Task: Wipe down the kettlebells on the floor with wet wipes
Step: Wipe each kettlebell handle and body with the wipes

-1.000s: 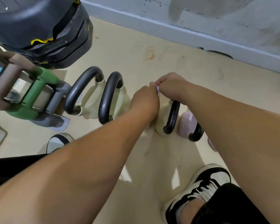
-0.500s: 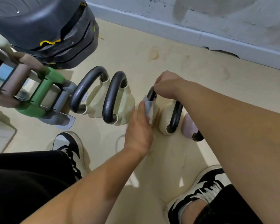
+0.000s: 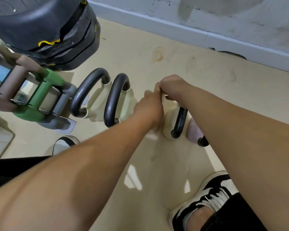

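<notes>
The third cream kettlebell [image 3: 169,120] stands on the floor [image 3: 157,172], right of two like it and beside a pink one [image 3: 194,132]. Its black handle [image 3: 179,122] is gripped at the top by the closed right hand [image 3: 171,85]. The left hand [image 3: 149,107] is pressed against the handle's near side; whether a wipe is pinched there cannot be told. The handle is best wiped in full strokes while the bell is steadied, so tipping is avoided.
</notes>
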The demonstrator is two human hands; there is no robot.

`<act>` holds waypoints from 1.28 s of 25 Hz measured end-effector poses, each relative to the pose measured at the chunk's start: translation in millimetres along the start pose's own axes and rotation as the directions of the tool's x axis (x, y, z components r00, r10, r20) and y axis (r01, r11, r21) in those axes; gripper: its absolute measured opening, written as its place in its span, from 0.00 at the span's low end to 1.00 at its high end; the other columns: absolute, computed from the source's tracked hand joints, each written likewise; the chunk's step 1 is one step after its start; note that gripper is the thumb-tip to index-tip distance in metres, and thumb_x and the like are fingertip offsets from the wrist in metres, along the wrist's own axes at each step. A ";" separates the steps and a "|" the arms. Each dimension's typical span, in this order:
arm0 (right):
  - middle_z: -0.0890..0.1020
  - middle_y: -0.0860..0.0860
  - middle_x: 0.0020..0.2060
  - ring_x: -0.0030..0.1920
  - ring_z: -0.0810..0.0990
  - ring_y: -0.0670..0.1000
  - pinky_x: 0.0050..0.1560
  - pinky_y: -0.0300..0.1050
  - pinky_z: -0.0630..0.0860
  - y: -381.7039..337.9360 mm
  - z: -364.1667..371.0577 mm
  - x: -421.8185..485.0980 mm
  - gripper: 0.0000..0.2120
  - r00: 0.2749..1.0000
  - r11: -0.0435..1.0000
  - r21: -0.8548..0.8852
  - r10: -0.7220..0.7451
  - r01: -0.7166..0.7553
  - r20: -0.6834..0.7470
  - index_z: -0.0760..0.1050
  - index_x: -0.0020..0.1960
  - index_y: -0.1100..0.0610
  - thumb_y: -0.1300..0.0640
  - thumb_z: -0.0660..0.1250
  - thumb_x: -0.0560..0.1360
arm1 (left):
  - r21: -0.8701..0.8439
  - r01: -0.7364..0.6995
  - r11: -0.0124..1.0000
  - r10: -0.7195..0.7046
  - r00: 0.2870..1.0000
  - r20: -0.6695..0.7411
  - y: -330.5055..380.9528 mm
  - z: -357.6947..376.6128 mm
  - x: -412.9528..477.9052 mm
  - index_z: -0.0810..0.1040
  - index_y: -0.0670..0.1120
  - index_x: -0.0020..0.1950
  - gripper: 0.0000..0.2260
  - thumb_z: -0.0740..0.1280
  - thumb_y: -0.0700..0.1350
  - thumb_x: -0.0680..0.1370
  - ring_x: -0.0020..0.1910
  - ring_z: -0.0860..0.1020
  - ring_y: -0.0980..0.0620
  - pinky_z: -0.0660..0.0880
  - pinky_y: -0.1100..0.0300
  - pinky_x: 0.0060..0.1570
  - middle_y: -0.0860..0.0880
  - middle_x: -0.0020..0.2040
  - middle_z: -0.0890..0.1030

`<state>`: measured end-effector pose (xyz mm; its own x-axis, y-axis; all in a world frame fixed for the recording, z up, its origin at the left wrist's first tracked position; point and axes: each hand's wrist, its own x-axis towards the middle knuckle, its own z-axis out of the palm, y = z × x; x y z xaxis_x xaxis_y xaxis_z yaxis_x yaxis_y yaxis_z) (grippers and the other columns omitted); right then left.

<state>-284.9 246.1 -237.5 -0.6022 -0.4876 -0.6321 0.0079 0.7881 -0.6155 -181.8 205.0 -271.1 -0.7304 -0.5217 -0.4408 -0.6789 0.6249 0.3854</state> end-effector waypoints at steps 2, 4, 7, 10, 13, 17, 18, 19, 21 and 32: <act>0.68 0.51 0.29 0.34 0.68 0.54 0.32 0.40 0.63 -0.1 2.3 -1.5 0.15 0.999 0.987 -0.157 -0.029 0.031 0.016 0.65 0.31 0.58 0.67 0.59 0.75 | -0.036 -0.073 0.997 0.066 0.983 -0.168 -23.1 24.4 -36.9 0.48 0.55 0.80 0.31 0.57 0.41 0.81 0.50 0.77 0.39 0.77 0.42 0.52 0.43 0.57 0.71; 0.71 0.52 0.31 0.33 0.67 0.53 0.32 0.41 0.63 2.8 5.2 -4.4 0.10 0.998 0.986 -0.152 -0.060 0.063 0.022 0.71 0.35 0.60 0.63 0.60 0.75 | -0.181 -0.128 0.975 0.078 0.963 -0.259 -44.1 44.6 -69.6 0.44 0.55 0.82 0.32 0.57 0.41 0.83 0.66 0.72 0.42 0.72 0.46 0.64 0.44 0.68 0.70; 0.79 0.54 0.39 0.39 0.74 0.54 0.36 0.42 0.68 9.5 6.8 -7.5 0.14 0.991 0.961 -0.246 -0.132 0.130 0.008 0.82 0.49 0.61 0.52 0.63 0.79 | -0.231 -0.178 0.956 0.106 0.950 -0.293 -51.7 47.4 -70.0 0.54 0.50 0.79 0.25 0.57 0.42 0.83 0.69 0.69 0.44 0.70 0.52 0.61 0.47 0.70 0.71; 0.82 0.54 0.42 0.43 0.77 0.55 0.41 0.42 0.71 7.7 7.9 -4.7 0.16 0.989 0.955 -0.266 -0.146 0.135 -0.024 0.84 0.53 0.60 0.49 0.64 0.80 | -0.028 -0.066 0.997 0.056 0.960 -0.275 -33.4 31.9 -44.7 0.63 0.43 0.69 0.15 0.57 0.43 0.83 0.50 0.78 0.40 0.69 0.52 0.44 0.43 0.51 0.78; 0.82 0.55 0.42 0.42 0.76 0.55 0.41 0.42 0.71 3.3 9.1 0.1 0.15 0.992 0.964 -0.240 -0.126 0.118 -0.018 0.83 0.50 0.63 0.52 0.64 0.78 | 0.022 0.044 0.999 -0.042 0.996 -0.083 -17.6 5.2 -11.0 0.66 0.39 0.64 0.11 0.56 0.42 0.83 0.44 0.76 0.42 0.70 0.51 0.42 0.42 0.48 0.76; 0.75 0.52 0.35 0.36 0.71 0.53 0.32 0.42 0.66 -5.8 8.4 -2.0 0.10 0.996 0.964 -0.249 -0.089 0.089 0.013 0.74 0.41 0.59 0.56 0.61 0.79 | -0.466 0.176 0.867 -0.036 0.955 0.294 -12.3 -31.3 11.1 0.72 0.43 0.46 0.07 0.57 0.40 0.82 0.32 0.72 0.50 0.72 0.58 0.35 0.44 0.37 0.76; 0.75 0.52 0.36 0.36 0.72 0.53 0.32 0.42 0.66 -6.7 7.2 -2.1 0.08 0.996 0.960 -0.266 -0.083 0.087 0.026 0.76 0.43 0.59 0.56 0.63 0.78 | -0.609 0.207 0.766 -0.009 0.950 0.311 -13.7 -29.5 3.8 0.72 0.44 0.44 0.10 0.56 0.43 0.83 0.31 0.74 0.51 0.73 0.57 0.35 0.45 0.36 0.76; 0.76 0.52 0.37 0.38 0.73 0.53 0.32 0.41 0.67 -6.3 7.7 -0.5 0.07 0.996 0.955 -0.282 -0.082 0.087 0.032 0.78 0.46 0.59 0.56 0.65 0.77 | -0.654 0.182 0.734 -0.011 0.966 0.257 -17.5 -22.0 -7.5 0.74 0.44 0.47 0.11 0.56 0.47 0.84 0.33 0.76 0.52 0.74 0.56 0.37 0.46 0.38 0.77; 0.78 0.52 0.39 0.40 0.75 0.55 0.34 0.41 0.68 -5.4 13.6 1.0 0.09 0.995 0.954 -0.285 -0.083 0.093 0.046 0.78 0.47 0.59 0.53 0.68 0.75 | -0.593 0.057 0.803 -0.033 0.998 0.051 -30.2 5.6 -37.5 0.72 0.43 0.63 0.12 0.57 0.48 0.85 0.46 0.78 0.49 0.72 0.58 0.45 0.47 0.50 0.79; 0.82 0.53 0.47 0.49 0.80 0.56 0.47 0.44 0.74 -3.3 24.8 5.2 0.15 0.995 0.967 -0.234 -0.102 0.104 0.019 0.81 0.54 0.60 0.50 0.69 0.75 | -0.386 0.049 0.921 -0.137 0.970 -0.202 -30.7 42.4 -56.1 0.68 0.42 0.68 0.17 0.53 0.52 0.86 0.60 0.77 0.41 0.72 0.50 0.54 0.42 0.60 0.77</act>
<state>-268.3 231.7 -250.5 -0.5847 -0.5725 -0.5748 -0.2412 0.7992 -0.5506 -116.8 239.7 -292.6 -0.6307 -0.7085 -0.3166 -0.6901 0.3254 0.6464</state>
